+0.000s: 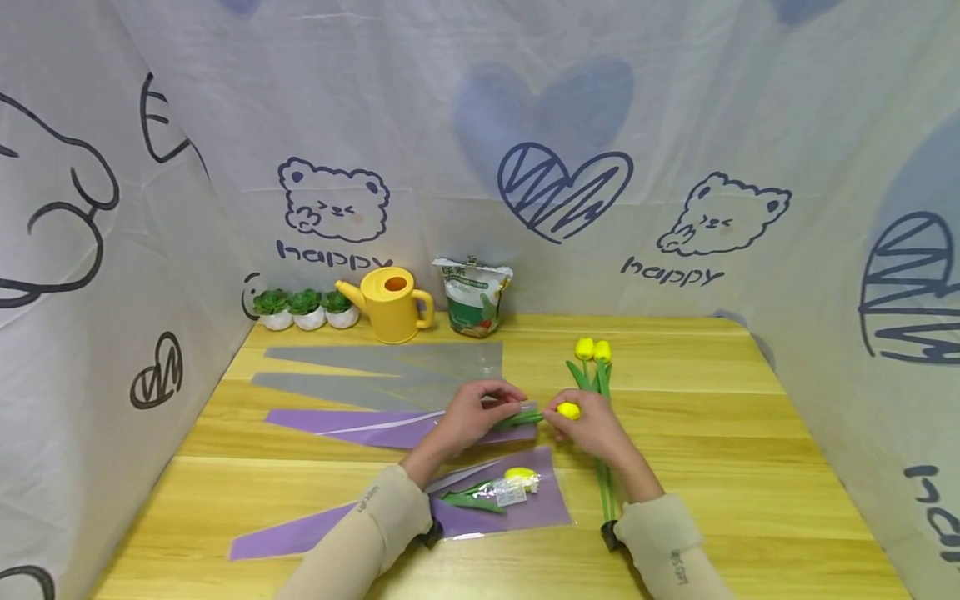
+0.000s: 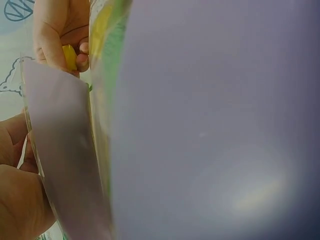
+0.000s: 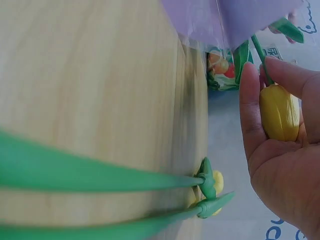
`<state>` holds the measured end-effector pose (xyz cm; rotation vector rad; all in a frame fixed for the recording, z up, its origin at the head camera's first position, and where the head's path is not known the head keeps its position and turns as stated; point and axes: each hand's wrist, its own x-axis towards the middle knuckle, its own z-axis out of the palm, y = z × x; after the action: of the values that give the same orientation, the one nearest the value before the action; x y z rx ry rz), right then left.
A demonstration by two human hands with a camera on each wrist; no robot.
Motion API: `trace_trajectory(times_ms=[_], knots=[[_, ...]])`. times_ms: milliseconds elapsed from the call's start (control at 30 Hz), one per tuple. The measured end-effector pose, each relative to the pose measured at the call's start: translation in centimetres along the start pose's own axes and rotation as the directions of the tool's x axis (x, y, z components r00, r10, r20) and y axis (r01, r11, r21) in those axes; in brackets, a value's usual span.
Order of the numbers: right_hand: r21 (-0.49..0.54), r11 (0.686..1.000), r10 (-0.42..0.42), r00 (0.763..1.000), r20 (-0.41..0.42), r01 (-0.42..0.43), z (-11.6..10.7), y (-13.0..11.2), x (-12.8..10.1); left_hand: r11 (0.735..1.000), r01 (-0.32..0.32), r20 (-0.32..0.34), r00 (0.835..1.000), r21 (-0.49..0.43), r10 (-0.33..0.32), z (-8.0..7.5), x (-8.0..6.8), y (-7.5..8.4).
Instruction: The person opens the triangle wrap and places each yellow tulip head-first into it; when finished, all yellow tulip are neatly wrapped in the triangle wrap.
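watering can (image 1: pixel 390 304) between potted plants (image 1: pixel 306 308) and bag (image 1: pixel 473 296), behind sleeves (image 1: pixel 390 371)

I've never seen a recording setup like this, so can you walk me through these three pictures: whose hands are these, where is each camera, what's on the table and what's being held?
No machine here: a person works with two bare hands and wears three cameras. The wide picture comes from the head, looking down at a wooden table walled in by printed cloth. The other two come from the wrists, so they are very close and partly blurred.

The right hand holds a yellow tulip by its bloom. The left hand grips the open end of a purple sleeve, where the tulip's stem points in.

Also on the table: two spare tulips, an already wrapped tulip, grey sleeves, a yellow watering can, a bag and three small potted plants.
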<state>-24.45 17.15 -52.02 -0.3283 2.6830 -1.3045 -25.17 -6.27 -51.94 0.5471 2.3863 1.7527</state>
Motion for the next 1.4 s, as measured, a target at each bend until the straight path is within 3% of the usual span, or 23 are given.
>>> trace_trajectory(times_ms=[467, 733, 967, 1167, 1267, 1400], knots=[[0.025, 0.999, -0.025, 0.999, 0.025, 0.024, 1.0, -0.9, 0.3, 0.999, -0.033, 0.015, 0.999, -0.016, 0.033, 0.3, 0.2, 0.2], [0.035, 0.999, -0.028, 0.999, 0.039, 0.026, 1.3, -1.1, 0.6, 1.000, -0.019, 0.018, 1.000, -0.023, 0.019, 0.5, 0.4, 0.3], [-0.035, 0.995, -0.093, 0.996, 0.010, 0.093, 1.1, -0.7, 0.6, 1.000, -0.019, 0.019, 1.000, -0.025, 0.019, 0.5, 0.5, 0.3], [0.123, 0.992, -0.045, 0.998, 0.038, 0.040, 0.2, -0.2, 0.0, 1.000, -0.021, 0.011, 1.000, -0.015, 0.021, 0.3, 0.4, 0.1], [0.225, 0.974, -0.006, 0.998, 0.060, -0.007, -0.3, 0.3, -0.3, 1.000, -0.014, 0.005, 1.000, -0.004, 0.014, 0.2, 0.4, 0.1], [0.320, 0.947, -0.015, 0.998, 0.067, -0.008, -0.7, 0.9, -0.4, 1.000, -0.003, 0.000, 1.000, -0.002, 0.003, 0.1, 0.4, 0.2]])
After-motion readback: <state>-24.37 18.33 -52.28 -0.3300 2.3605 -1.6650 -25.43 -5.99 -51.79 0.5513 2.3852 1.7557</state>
